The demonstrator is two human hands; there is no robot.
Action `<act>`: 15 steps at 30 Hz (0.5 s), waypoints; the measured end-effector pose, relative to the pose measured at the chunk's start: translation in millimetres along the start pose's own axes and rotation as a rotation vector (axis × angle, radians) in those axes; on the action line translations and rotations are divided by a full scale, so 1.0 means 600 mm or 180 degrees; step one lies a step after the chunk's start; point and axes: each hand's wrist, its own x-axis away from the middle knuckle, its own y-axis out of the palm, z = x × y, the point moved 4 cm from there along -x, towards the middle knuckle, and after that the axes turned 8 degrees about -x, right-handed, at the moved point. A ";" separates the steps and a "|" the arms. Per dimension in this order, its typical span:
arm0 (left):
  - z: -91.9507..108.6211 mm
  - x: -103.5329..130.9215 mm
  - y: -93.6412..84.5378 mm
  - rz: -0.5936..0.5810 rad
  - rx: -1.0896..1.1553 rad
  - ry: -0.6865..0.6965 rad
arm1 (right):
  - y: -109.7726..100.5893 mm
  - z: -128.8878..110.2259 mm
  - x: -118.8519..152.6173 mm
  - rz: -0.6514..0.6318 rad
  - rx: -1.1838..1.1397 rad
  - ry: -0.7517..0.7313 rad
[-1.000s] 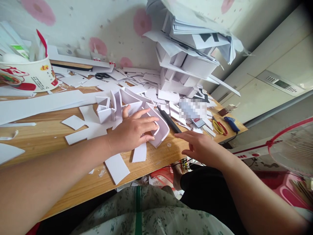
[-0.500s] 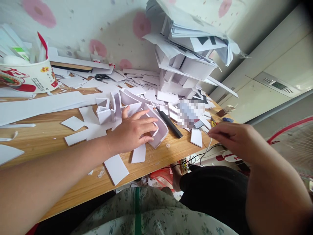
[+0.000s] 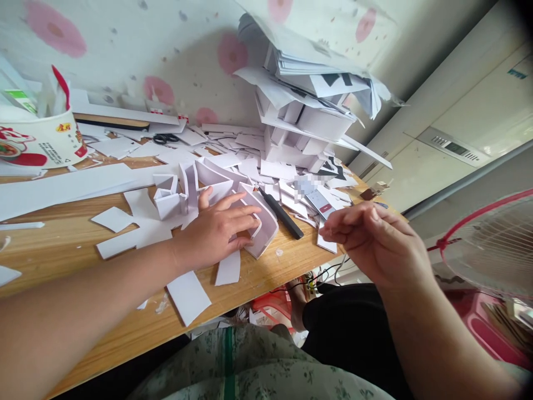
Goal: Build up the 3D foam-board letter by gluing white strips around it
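We're mid-assembly: left hand (image 3: 216, 230) pressed flat, fingers spread, on the curved white foam-board model piece (image 3: 260, 225) at the wooden table's (image 3: 62, 244) front edge. Right hand (image 3: 370, 239) hovers off the edge, fingertips pinched; what it holds, we can't tell. Likely next: bring that pinch precisely to the piece's seam while the left keeps it steady.

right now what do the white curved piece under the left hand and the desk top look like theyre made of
White curved piece: probably matte foam board or thick card; its edge shows thickness and it holds a bend. Desk top: wood or wood-look laminate, light with visible grain, slightly glossy.
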 end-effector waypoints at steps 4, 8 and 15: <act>0.000 0.000 0.001 0.0041 -0.0036 0.0011 | 0.005 0.035 -0.007 0.0031 -0.0628 0.0542; 0.001 0.000 0.001 0.0046 -0.0034 0.0006 | 0.011 0.046 -0.009 0.0161 -0.0715 0.0648; 0.000 0.001 0.000 0.0054 -0.0039 0.0001 | -0.001 0.051 -0.012 0.0755 -0.0078 0.0497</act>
